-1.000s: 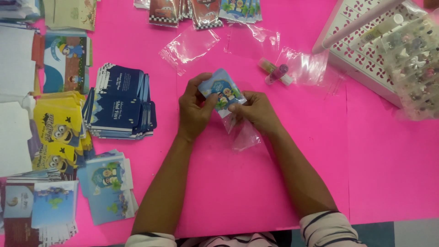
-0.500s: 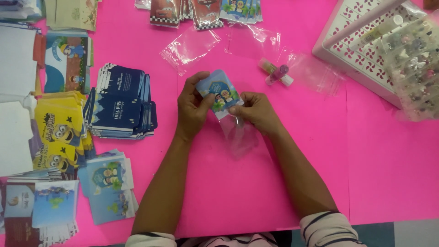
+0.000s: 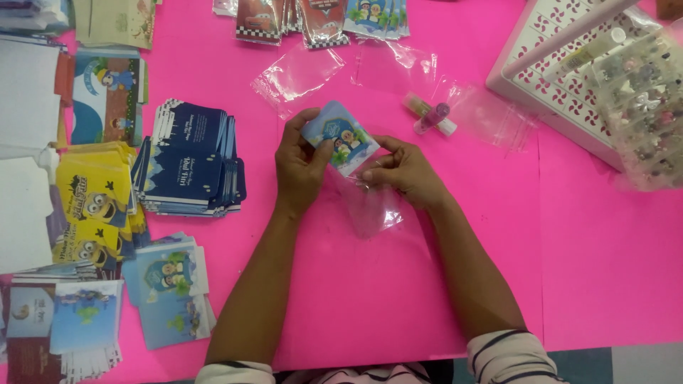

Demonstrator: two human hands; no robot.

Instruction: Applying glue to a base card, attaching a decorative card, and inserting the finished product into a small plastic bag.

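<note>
Grip: the left hand (image 3: pixel 302 167) pinches a small blue card (image 3: pixel 340 135) between thumb and fingers; the right hand (image 3: pixel 402 171) grasps the mouth of a clear plastic sleeve (image 3: pixel 373 206) with its fingertips.
Card: tilted, held just above the table in the middle of the view, its lower edge at the sleeve's opening; how far inside it sits, I cannot tell.
Sleeve: trails toward the person, lying loose on the cover below the right hand.
Just beyond the hands: empty clear bags (image 3: pixel 299 75), and two small tubes (image 3: pixel 430 117) lying crossed beside more clear plastic.
Left side: a stack of dark blue cards (image 3: pixel 188 160) near the left wrist, yellow cartoon cards (image 3: pixel 92 195) past it, light blue cards (image 3: pixel 167 284) nearer the person.
Far edge: a row of packed picture cards (image 3: pixel 320 18).
Right side: a white lattice basket (image 3: pixel 548 67), well apart from the hands, with a clear bag of small trinkets (image 3: pixel 644 107) resting against it.
Surface: a bright pink table cover (image 3: pixel 356 299); a strip of grey floor (image 3: pixel 640 363) shows at the lower right.
In the way: nothing lies between the hands and the card.
</note>
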